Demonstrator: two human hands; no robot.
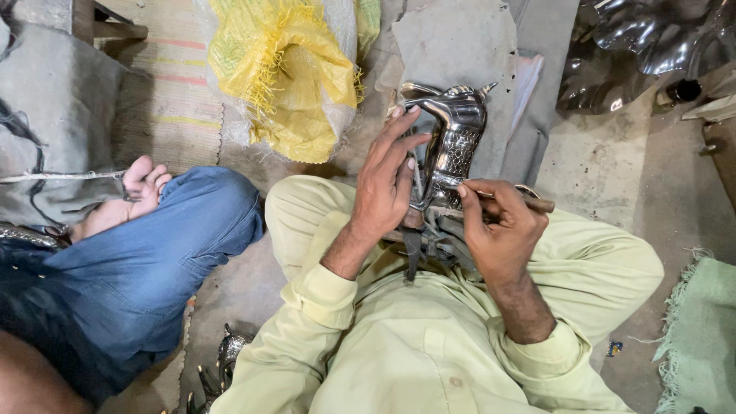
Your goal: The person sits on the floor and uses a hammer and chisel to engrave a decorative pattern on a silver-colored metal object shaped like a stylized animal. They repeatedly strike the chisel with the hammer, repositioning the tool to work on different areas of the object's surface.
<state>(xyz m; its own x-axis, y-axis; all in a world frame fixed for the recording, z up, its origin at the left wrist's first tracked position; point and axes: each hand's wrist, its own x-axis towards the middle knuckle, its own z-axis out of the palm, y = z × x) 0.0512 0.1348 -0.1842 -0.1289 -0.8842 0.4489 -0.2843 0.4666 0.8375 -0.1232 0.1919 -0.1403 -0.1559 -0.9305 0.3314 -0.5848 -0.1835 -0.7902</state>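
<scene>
Metal is gleaming in the middle of the view: a polished animal figure (454, 142), patterned along its body, is standing upright in the person's lap, propped over the knees so that its side is facing the hands. The left hand (383, 188) is pressing flat against the figure's near flank, fingers spread and reaching up toward its neck, seemingly steadying it against the push of the tool. The right hand (502, 226) is pinching a thin wooden-handled tool (512, 199) in a closed grip, its tip lying against the figure's lower body, just beside the patterned band. The person is sitting cross-legged on the floor (598, 161). To the left, another person in blue trousers (146, 253) is sitting with a bare foot (138, 188) tucked in. A yellow woven sack (287, 73) is lying beyond, and a green cloth (701, 330) is resting at the right edge.
</scene>
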